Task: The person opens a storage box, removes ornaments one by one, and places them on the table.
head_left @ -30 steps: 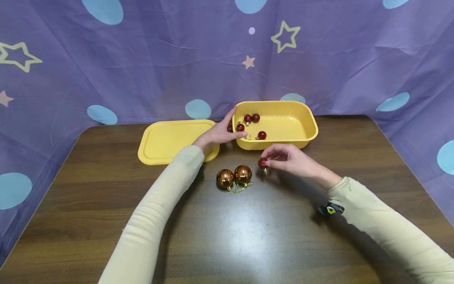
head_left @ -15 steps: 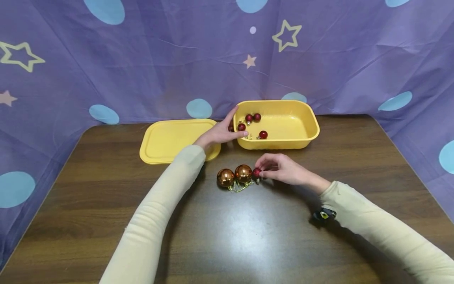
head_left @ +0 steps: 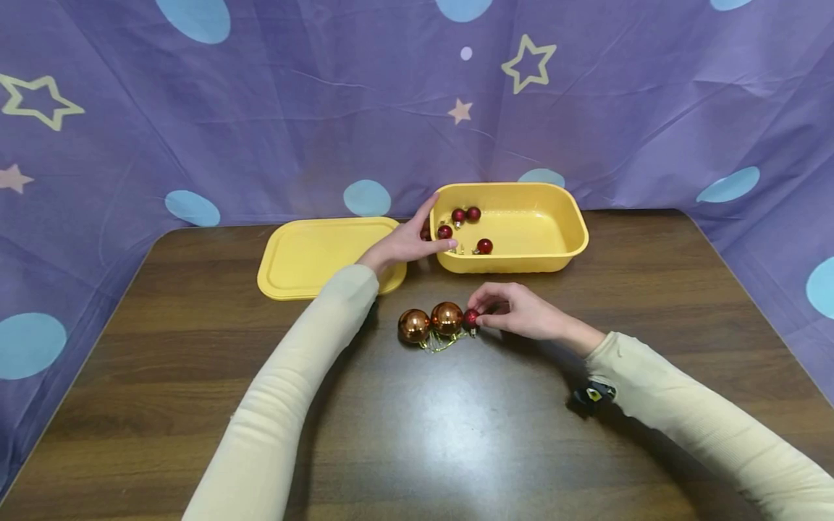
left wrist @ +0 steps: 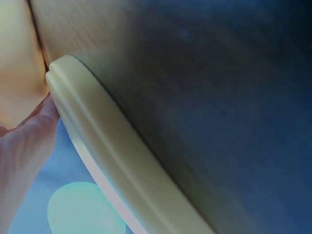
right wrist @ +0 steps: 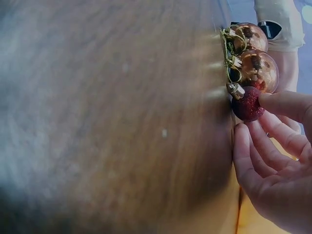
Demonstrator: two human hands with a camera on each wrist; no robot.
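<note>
Lid: we see the yellow lid (head_left: 313, 255) lying flat on the desk (head_left: 456, 434), at the far left of the things.
Left hand: our left hand (head_left: 400, 244) rests against the left end of the yellow tub (head_left: 560, 250), fingers near straight along its wall, thumb on the rim; it looks to be steadying the tub rather than gripping it, though the left wrist view is too close to be sure.
Copper baubles: two copper baubles (head_left: 430, 323) sit touching each other on the desk.
Red bauble: a second ago the small red glitter bauble (head_left: 471, 318) was held above the desk near the tub; now it sits on the desk touching the right copper one, so we judge it placed.
Right hand: our right hand (head_left: 521, 312) still pinches that bauble between thumb and fingertips (right wrist: 253, 141).
Tub: four more small red baubles (head_left: 483, 246) lie inside.
</note>
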